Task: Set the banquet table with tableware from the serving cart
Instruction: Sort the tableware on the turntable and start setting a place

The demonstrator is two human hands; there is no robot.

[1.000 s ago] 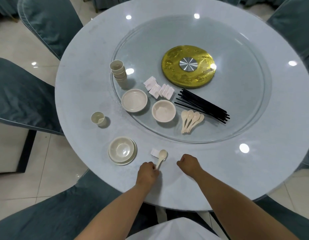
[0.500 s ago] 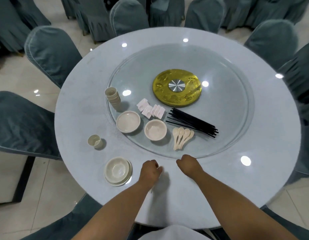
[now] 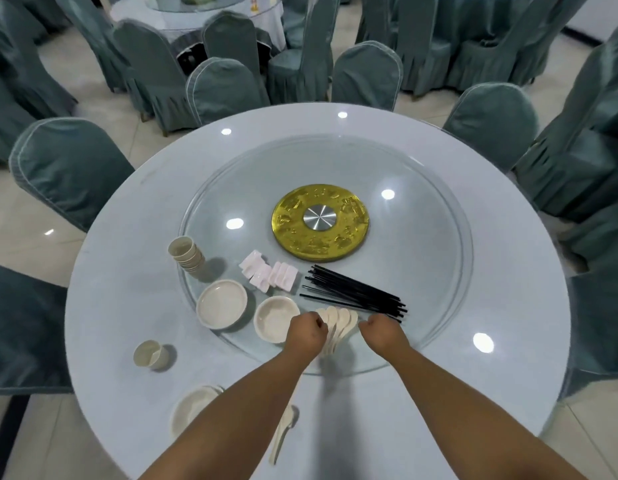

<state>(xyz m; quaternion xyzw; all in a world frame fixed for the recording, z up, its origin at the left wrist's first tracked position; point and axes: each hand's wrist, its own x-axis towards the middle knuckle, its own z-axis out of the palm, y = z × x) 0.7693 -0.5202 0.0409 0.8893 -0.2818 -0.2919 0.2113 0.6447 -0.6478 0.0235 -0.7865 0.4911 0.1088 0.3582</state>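
Both hands hover at the spare spoons [image 3: 338,323] on the glass turntable [image 3: 439,306]. Left hand [image 3: 307,332] and right hand [image 3: 382,332] have curled fingers, seemingly holding nothing. Best pinch a single handle and lift it cleanly off its neighbours.

Teal-covered chairs [image 3: 68,168] ring the place, one at the far side [image 3: 228,88] and another off to the right [image 3: 491,119], all standing on a glossy cream tile floor [image 3: 20,233]. Further back there's a second round table [image 3: 196,12] with its own glass top and more of the same covered chairs crowded round it. Something greenish sits on that far one, but it's too small and blurry for me to say what.
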